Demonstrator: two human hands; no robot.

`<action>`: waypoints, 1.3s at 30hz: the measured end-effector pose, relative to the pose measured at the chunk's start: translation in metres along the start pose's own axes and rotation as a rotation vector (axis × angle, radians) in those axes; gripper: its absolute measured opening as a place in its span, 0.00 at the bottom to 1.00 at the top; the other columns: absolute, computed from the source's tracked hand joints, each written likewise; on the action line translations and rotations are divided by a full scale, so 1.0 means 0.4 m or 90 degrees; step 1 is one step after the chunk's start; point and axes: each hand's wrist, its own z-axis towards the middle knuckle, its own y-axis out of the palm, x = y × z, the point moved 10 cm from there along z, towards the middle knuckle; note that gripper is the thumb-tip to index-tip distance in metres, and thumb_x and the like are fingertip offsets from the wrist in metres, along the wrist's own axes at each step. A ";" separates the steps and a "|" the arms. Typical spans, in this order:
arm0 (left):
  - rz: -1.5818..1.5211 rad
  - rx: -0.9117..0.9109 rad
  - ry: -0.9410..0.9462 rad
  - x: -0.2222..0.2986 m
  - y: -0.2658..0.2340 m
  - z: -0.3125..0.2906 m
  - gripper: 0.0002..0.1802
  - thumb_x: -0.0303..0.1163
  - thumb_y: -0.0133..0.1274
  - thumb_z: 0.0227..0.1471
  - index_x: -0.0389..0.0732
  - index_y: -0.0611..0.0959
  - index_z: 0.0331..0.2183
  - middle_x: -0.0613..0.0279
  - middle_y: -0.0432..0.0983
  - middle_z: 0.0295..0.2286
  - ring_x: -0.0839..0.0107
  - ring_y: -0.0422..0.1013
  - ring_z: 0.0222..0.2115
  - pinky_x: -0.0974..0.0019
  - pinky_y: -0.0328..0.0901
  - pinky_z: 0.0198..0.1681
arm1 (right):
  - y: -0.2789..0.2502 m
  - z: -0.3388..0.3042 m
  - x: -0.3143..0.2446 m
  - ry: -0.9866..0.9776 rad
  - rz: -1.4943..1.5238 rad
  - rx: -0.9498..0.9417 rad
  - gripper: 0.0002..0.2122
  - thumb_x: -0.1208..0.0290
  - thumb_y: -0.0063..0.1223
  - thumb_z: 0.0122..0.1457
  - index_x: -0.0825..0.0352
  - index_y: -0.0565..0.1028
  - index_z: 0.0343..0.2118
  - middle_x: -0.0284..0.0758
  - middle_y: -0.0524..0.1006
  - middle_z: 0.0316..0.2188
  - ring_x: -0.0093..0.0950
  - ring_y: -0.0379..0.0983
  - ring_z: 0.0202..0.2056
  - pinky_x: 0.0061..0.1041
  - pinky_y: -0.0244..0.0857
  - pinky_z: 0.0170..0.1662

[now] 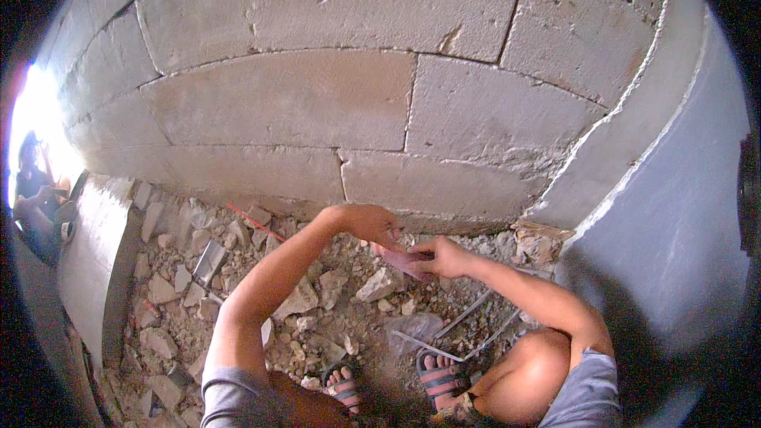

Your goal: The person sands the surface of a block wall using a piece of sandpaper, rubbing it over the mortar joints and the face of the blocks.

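Note:
My two hands meet low in front of the block wall [277, 103], above the rubble. My right hand [445, 257] is closed on a small flat reddish-purple piece [414, 264], whose kind I cannot make out. From the other side my left hand [363, 222] bends down at the wrist, its fingers closed at the near edge of that piece. The left fingertips are partly hidden. Below the hands, broken stones [380, 284] cover the ground. Thin grey strips [436, 349] lie bent beside a crumpled clear plastic bag [416, 329], close to my sandalled feet.
A silver metal tool or channel piece [210, 263] lies among the rubble at left, near a thin orange-red rod [254, 222]. Farther left leans a pale slab [93, 261]. Dark shapes [36, 182] stand against bright light. A smooth grey surface [666, 190] rises at right.

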 end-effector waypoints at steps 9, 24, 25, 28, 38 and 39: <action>-0.124 0.045 -0.503 -0.253 -0.113 -0.226 0.39 0.71 0.48 0.40 0.40 0.78 0.12 0.64 0.70 0.10 0.73 0.64 0.11 0.64 0.64 0.18 | -0.372 -0.026 -0.491 -0.526 -0.548 0.557 0.11 0.79 0.54 0.48 0.68 0.77 0.37 0.36 0.66 0.25 0.32 0.66 0.29 0.29 0.63 0.33; -0.050 0.077 -0.617 -0.692 0.147 -0.372 0.29 0.60 0.52 0.44 0.39 0.79 0.23 0.61 0.74 0.21 0.68 0.69 0.22 0.60 0.66 0.26 | -0.359 0.077 -0.382 -0.434 -0.685 0.651 0.23 0.79 0.52 0.49 0.62 0.71 0.51 0.31 0.63 0.26 0.28 0.61 0.29 0.27 0.58 0.32; -0.040 0.084 -0.626 -0.708 0.149 -0.380 0.29 0.59 0.52 0.44 0.39 0.79 0.24 0.60 0.74 0.22 0.67 0.69 0.23 0.59 0.66 0.27 | -0.366 0.080 -0.388 -0.444 -0.681 0.657 0.23 0.78 0.51 0.49 0.62 0.70 0.52 0.32 0.62 0.25 0.28 0.61 0.28 0.28 0.58 0.32; -0.019 0.100 -0.645 -0.736 0.148 -0.381 0.27 0.57 0.53 0.45 0.38 0.80 0.27 0.59 0.75 0.25 0.66 0.71 0.25 0.58 0.67 0.29 | -0.311 0.109 -0.321 -0.418 -0.716 0.586 0.23 0.78 0.51 0.49 0.64 0.70 0.52 0.32 0.61 0.25 0.29 0.61 0.28 0.28 0.58 0.32; -0.012 0.152 -0.625 -0.722 0.124 -0.352 0.24 0.48 0.54 0.47 0.36 0.82 0.36 0.58 0.79 0.34 0.62 0.76 0.34 0.54 0.69 0.36 | -0.326 0.081 -0.330 -0.415 -0.724 0.625 0.22 0.79 0.49 0.50 0.64 0.70 0.52 0.30 0.62 0.25 0.29 0.61 0.28 0.28 0.59 0.31; -0.017 0.139 -0.647 -0.731 0.130 -0.358 0.23 0.47 0.54 0.47 0.37 0.82 0.36 0.59 0.79 0.34 0.62 0.76 0.34 0.55 0.69 0.36 | -0.297 0.101 -0.304 -0.410 -0.741 0.582 0.22 0.79 0.49 0.50 0.64 0.70 0.52 0.30 0.62 0.25 0.29 0.61 0.28 0.28 0.60 0.31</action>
